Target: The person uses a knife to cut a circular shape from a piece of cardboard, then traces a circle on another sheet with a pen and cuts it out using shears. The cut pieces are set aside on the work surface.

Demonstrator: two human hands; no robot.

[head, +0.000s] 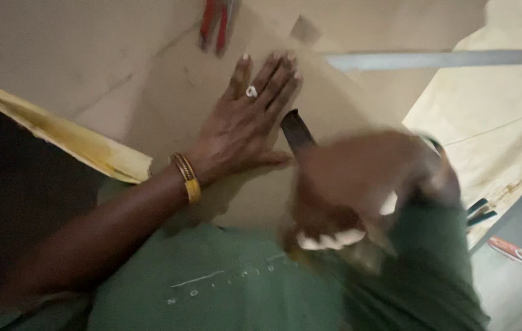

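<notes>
My left hand point(245, 125) lies flat, fingers together, pressing on a tan sheet of cardboard point(178, 98) spread over the work table. It wears a ring and gold bangles at the wrist. My right hand point(359, 181) is blurred by motion just right of it, closed around a dark flat tool point(296, 130) whose end sticks out toward the left hand's fingers. Something white point(331, 239) shows under the right hand; what it is cannot be told.
Red-handled pliers point(215, 24) lie at the far edge of the cardboard. A grey metal bar point(432, 59) runs across the upper right. Cream sheets point(500, 116) lie at the right, a yellow-stained board edge point(71, 138) at the left.
</notes>
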